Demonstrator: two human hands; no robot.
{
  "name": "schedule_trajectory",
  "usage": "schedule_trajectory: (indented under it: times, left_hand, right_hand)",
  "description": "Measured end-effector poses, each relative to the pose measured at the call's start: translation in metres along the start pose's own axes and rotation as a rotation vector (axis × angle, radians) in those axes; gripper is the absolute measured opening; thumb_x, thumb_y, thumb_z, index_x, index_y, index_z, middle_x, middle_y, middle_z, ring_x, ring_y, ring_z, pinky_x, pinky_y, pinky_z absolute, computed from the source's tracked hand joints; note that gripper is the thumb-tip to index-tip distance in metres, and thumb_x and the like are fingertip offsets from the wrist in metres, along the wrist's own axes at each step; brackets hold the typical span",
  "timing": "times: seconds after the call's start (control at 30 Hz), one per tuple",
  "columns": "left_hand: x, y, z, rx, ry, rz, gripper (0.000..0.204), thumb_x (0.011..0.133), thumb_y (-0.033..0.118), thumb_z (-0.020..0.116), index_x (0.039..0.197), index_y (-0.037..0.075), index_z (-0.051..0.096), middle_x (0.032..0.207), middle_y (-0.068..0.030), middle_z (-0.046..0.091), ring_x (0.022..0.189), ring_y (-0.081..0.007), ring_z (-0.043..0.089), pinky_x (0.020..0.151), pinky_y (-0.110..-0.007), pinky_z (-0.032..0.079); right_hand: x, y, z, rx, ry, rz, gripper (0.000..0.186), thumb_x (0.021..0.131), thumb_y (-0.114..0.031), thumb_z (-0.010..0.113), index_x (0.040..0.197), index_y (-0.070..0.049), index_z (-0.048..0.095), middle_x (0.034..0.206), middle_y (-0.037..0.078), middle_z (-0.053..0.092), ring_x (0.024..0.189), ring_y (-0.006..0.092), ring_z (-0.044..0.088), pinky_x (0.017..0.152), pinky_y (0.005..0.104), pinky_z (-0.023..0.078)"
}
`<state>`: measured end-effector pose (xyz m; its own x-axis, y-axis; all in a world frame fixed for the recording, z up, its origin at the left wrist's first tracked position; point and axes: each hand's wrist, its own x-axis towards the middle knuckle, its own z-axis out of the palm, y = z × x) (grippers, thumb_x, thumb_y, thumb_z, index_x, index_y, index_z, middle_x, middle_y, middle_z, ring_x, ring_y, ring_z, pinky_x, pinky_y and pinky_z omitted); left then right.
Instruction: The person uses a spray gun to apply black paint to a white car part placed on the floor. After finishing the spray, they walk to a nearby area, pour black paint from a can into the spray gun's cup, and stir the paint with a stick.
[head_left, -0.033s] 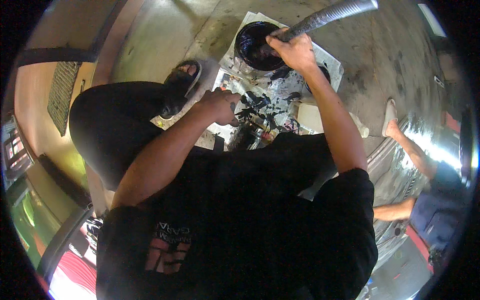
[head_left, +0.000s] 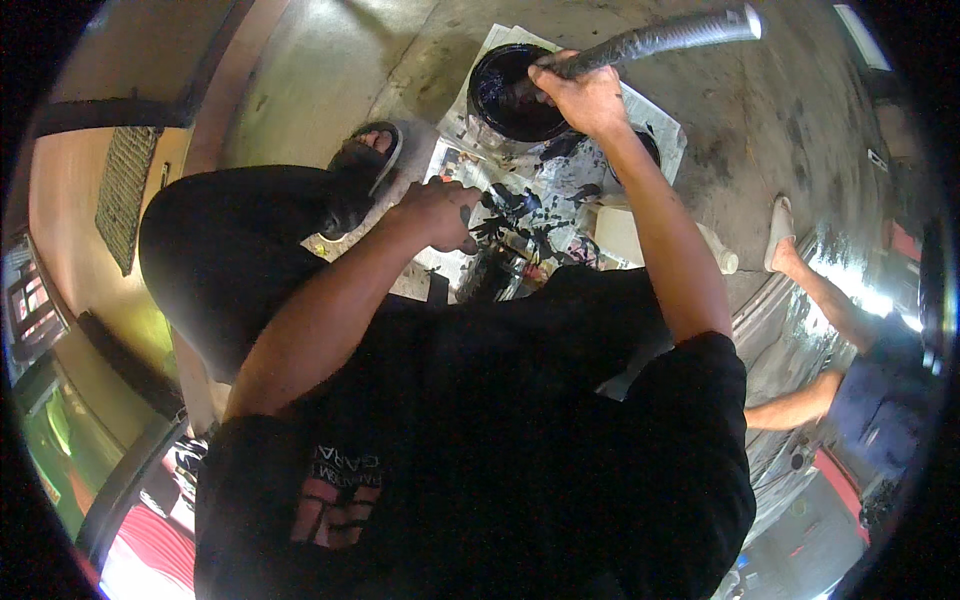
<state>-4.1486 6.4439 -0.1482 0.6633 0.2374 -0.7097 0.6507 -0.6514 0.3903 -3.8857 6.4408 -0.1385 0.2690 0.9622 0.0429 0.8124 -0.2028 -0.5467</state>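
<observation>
My right hand [head_left: 585, 98] is wrapped round a silver-grey tube [head_left: 665, 42] smeared black near the grip. It slants up to the right, and its lower end is hidden by the hand. Under and left of that hand stands a round black bucket [head_left: 512, 95] with glossy dark contents, on newspaper [head_left: 452, 130]. My left hand [head_left: 440, 213] hangs empty near the newspaper's left edge, fingers loosely bent, thumb apart, with black smears. Beside it lie black-stained scraps [head_left: 515, 205]. A dark cylindrical thing [head_left: 490, 275] sits just below them, partly hidden by my clothing.
A whitish plastic container [head_left: 618, 235] lies beside my right forearm, which partly covers another dark round container [head_left: 650, 150]. My sandalled foot [head_left: 365, 160] is left of the newspaper. Another person's leg [head_left: 835, 300] stretches in at the right. A wooden panel [head_left: 75, 190] stands at far left.
The tube has tilted slightly lower at its upper end, and my right hand has shifted a little left. The other person at the right has moved slightly. My left hand stays put.
</observation>
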Motion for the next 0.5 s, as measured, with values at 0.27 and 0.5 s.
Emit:
schedule_trajectory:
  times: [0.27, 0.5]
  left_hand:
    - [-0.001, -0.007, 0.0, -0.039, 0.079, 0.024, 0.089, 0.068, 0.045, 0.087, 0.143, 0.015, 0.048, 0.138, -0.0158, 0.056, 0.127, -0.0394, 0.052, 0.106, -0.049, 0.042]
    - [-0.002, -0.005, -0.004, -0.031, 0.044, 0.02, 0.088, 0.069, 0.043, 0.086, 0.142, 0.014, 0.048, 0.141, -0.0166, 0.054, 0.13, -0.0403, 0.048, 0.108, -0.049, 0.041]
  right_hand:
    - [0.002, 0.011, -0.003, -0.017, -0.04, 0.065, 0.031, 0.081, -0.037, 0.071, 0.098, -0.012, 0.077, 0.091, 0.016, 0.073, 0.086, 0.0337, 0.072, 0.081, 0.0399, 0.056]
    - [0.008, -0.002, -0.005, -0.014, 0.122, -0.014, 0.031, 0.081, -0.037, 0.07, 0.097, -0.011, 0.076, 0.093, 0.015, 0.074, 0.089, 0.0339, 0.072, 0.083, 0.0405, 0.057]
